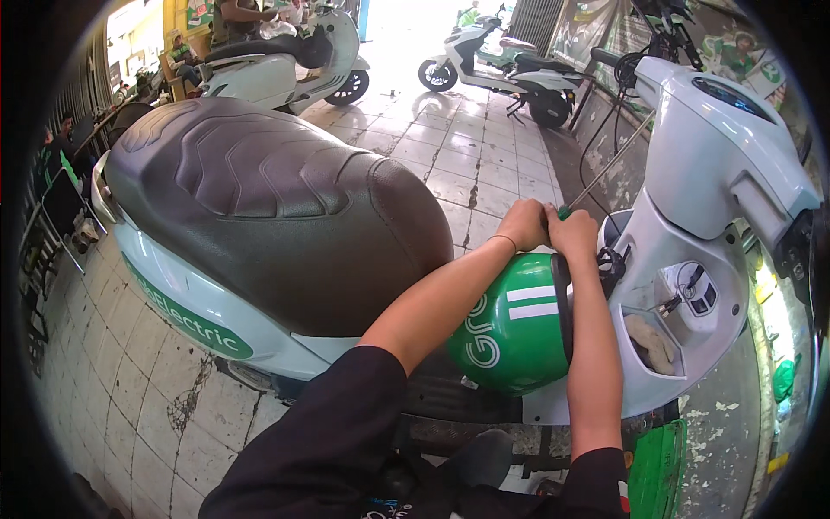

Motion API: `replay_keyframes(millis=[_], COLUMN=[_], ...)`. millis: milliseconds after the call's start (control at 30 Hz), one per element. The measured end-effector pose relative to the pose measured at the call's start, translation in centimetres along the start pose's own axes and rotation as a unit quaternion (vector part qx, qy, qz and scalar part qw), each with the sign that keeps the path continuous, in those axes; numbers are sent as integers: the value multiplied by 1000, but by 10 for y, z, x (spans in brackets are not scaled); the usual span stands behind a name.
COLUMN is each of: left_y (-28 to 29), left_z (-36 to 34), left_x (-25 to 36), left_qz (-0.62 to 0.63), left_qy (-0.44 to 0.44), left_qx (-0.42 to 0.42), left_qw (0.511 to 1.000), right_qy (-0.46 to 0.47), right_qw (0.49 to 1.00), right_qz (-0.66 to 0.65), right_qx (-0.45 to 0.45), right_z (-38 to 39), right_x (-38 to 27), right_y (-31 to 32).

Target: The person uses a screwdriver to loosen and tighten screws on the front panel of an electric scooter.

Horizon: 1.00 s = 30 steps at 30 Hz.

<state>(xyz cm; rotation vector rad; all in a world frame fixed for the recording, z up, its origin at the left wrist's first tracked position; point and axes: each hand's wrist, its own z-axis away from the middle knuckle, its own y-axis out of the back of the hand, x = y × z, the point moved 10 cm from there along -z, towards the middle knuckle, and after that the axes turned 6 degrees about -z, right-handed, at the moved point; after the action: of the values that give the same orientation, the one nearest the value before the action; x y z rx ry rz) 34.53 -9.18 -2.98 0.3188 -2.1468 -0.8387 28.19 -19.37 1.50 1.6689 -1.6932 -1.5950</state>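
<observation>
A long screwdriver (596, 180) slants up from my hands, its thin shaft reaching toward the scooter's light-coloured front column (696, 138). My right hand (573, 233) is closed around its green handle. Right beside it, my left hand (524, 225) is closed with the fingers curled away from view, so what it grips is hidden. Under my forearms a green helmet (527, 346) with white stripes rests on the scooter's footboard area, between the seat and the front panel.
The scooter's dark padded seat (285, 199) fills the left. An open front pocket (653, 346) holds a rag-like beige item. Black cables (618, 82) hang near the handlebar. Two more scooters (294, 65) stand farther off on the tiled floor. People sit and stand at far left.
</observation>
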Motion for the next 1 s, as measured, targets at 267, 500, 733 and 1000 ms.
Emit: replay_keyframes(millis=[267,500,733,1000], left_y=[-13,-4,-6,-8], left_z=[-4,-1,-2,-1], left_x=[1,6,5,7], left_qz=[62,45,68,75], left_qy=[-51,-42,-70,-75], left_qx=[-52,-9,6,-1], left_qw=[995,998,995,994], right_qy=[40,64,29,102], right_qw=[999,996,999,992], right_qz=[-15,-56,-2,-56], right_qx=[8,31,43,37], right_z=[-9,-6,-6,-5], right_x=[5,-1,2,-4], right_y=[-4,0,1,-1])
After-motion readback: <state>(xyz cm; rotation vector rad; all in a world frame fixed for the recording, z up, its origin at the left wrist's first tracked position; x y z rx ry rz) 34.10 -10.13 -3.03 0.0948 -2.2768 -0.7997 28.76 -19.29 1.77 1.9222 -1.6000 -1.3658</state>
